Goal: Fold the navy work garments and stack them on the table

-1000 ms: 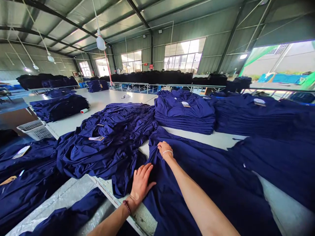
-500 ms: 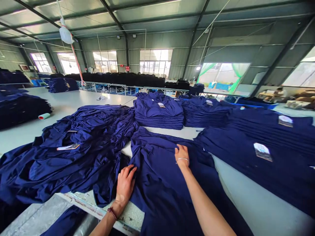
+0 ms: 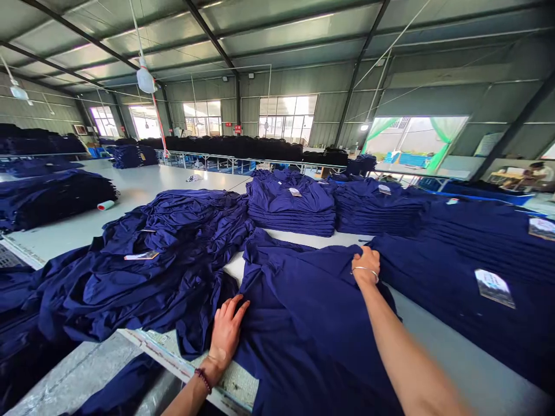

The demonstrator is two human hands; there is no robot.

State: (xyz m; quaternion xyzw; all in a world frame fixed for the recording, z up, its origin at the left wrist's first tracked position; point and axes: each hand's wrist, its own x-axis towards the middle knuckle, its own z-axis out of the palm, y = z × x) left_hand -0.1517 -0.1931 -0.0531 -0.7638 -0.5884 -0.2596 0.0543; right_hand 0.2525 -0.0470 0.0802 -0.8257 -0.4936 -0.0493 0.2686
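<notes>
A navy blue garment (image 3: 312, 306) lies spread in front of me, wrinkled along its left side and hanging over the near table edge. My left hand (image 3: 228, 326) rests flat on its left edge, fingers stretched out. At the far right edge, my right hand (image 3: 367, 266) has its fingers curled round the cloth, which lifts slightly there. Left of it is a loose heap of navy garments (image 3: 173, 271) with a paper tag (image 3: 141, 255) on top. On the right, a garment with a tag (image 3: 494, 288) lies flat beside the spread one.
Folded navy stacks (image 3: 290, 211) stand behind the garment, with more stacks (image 3: 381, 211) to the right. A dark pile (image 3: 56, 199) and a small white roll with a red end (image 3: 106, 205) lie at the left. The pale table (image 3: 182, 173) reaches toward the back.
My right hand has moved right across the garment to its far edge and closed on the cloth, drawing it rightward. My left hand stays on the left edge. The view has turned slightly left.
</notes>
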